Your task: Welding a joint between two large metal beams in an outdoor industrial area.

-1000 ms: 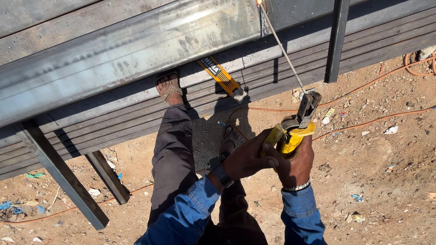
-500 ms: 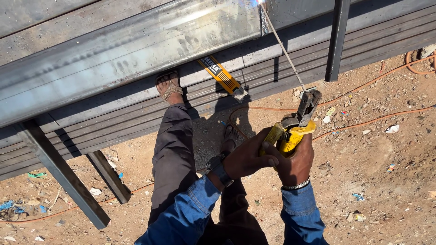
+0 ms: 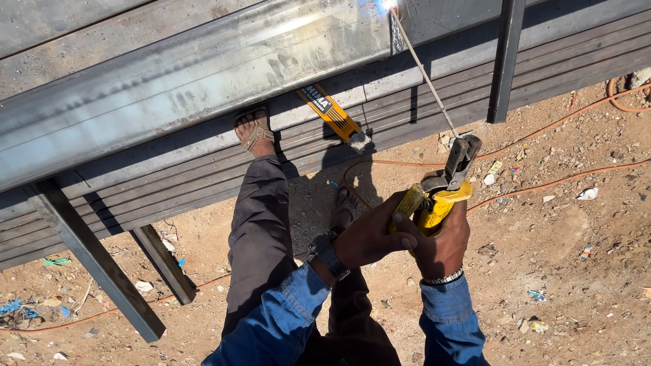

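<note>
Head view, looking down: a long steel beam runs across the top, well above and ahead of both hands, with stacked steel sections just below it and dark steel legs slanting off to the left of the hands. Bare dirt ground lies beneath and to the right, crossed by an orange cable. Between the beam and the hands, one trousered leg stretches up to a sandalled foot resting on the stacked sections.

Both hands are wrapped tight round the yellow electrode holder. The right hand grips its handle from below, fingers fully curled; the left hand closes over it from the left, touching the right. A thin rod rises from the holder's clamp, up and slightly left of the hands, its tip meeting the beam at a bright spark. A yellow brush lies on the sections, above and left of the hands. No containers show.
</note>
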